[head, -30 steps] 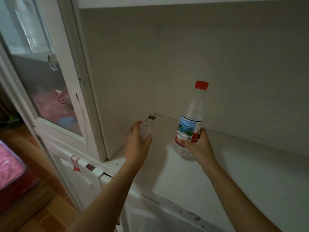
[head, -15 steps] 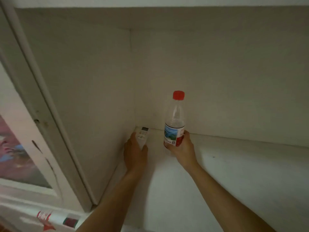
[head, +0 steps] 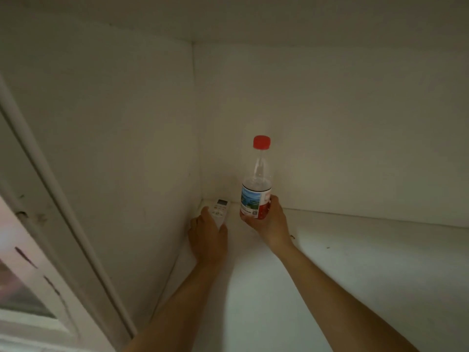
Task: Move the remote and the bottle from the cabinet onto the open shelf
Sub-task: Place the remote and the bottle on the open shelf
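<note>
A white remote (head: 220, 209) with a small screen lies in the far left corner of the white open shelf (head: 355, 262), close to the side wall. My left hand (head: 208, 235) is wrapped around its near end. A clear plastic bottle (head: 256, 184) with a red cap and a blue-and-red label stands upright just right of the remote, near the back wall. My right hand (head: 269, 221) grips its lower part, hiding the base, so I cannot tell whether the bottle rests on the shelf.
The shelf's left side wall (head: 114, 161) and back wall (head: 330, 123) close off the corner. A white cabinet door frame with a glass pane (head: 28, 270) stands at the left. The shelf surface stretches to the right of my arms.
Both hands have reached deeper into the shelf's far left corner, carrying the remote and the bottle with them. The view has moved in closer to the shelf.
</note>
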`<state>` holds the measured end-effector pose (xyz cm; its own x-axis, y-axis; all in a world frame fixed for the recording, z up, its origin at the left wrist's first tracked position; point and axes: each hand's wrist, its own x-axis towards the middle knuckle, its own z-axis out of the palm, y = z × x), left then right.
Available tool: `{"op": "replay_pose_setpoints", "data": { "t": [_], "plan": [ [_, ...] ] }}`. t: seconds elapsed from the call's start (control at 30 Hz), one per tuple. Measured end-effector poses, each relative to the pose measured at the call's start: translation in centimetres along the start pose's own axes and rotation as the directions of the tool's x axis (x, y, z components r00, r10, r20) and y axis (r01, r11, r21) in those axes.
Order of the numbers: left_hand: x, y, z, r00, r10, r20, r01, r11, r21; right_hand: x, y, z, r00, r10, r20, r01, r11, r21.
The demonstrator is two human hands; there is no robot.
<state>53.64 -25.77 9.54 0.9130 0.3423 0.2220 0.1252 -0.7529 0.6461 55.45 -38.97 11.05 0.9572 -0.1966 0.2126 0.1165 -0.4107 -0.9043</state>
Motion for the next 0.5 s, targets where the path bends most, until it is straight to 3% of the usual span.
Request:
{"op": "replay_pose_setpoints", "data": {
  "t": [0.23,0.5],
  "plan": [
    [0.08,0.61,0.72,1.000,-0.021,0.019,0.018,0.991,0.135,0.12,-0.49,-0.12,0.999,-0.032,0.031,0.031,0.999,0.030],
    [-0.28,0.41,0.46,1.000,-0.005,0.020,0.001,0.988,0.157,-0.60,0.33,-0.09,0.997,-0.047,0.054,0.044,0.997,0.068]
  ]
}}
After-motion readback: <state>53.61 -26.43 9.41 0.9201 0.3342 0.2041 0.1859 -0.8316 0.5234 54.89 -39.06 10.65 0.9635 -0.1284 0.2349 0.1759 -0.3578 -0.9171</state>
